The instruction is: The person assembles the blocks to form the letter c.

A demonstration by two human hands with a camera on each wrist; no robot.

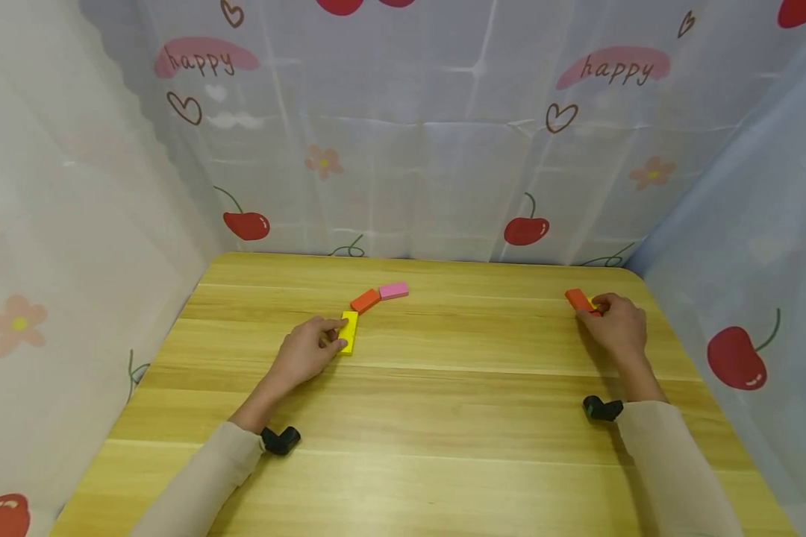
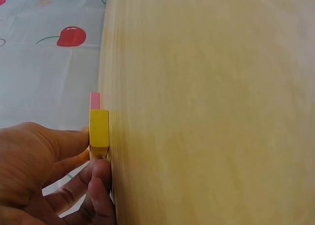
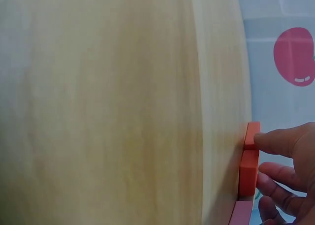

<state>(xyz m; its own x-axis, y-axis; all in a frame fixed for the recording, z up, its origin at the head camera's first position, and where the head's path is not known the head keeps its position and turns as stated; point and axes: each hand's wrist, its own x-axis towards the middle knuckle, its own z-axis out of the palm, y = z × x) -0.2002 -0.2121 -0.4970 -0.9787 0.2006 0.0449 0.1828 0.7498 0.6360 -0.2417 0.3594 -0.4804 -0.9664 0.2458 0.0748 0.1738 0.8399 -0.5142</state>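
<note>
My left hand (image 1: 336, 334) pinches the near end of a yellow block (image 1: 350, 328) lying flat on the wooden table (image 1: 443, 418). In the left wrist view the thumb and a finger (image 2: 101, 178) sit on either side of the yellow block (image 2: 99, 128). An orange block (image 1: 366, 300) and a pink block (image 1: 393, 291) lie in a row just beyond it. At the far right, my right hand (image 1: 589, 309) grips another orange block (image 1: 578, 299). The right wrist view shows its fingers (image 3: 275, 141) against that orange block (image 3: 249, 161).
A paler reddish block end (image 3: 241, 214) shows beside the right hand, partly cut off. Cherry-print cloth walls (image 1: 403, 149) close in the table at the back and on both sides. The right hand works close to the table's far right corner.
</note>
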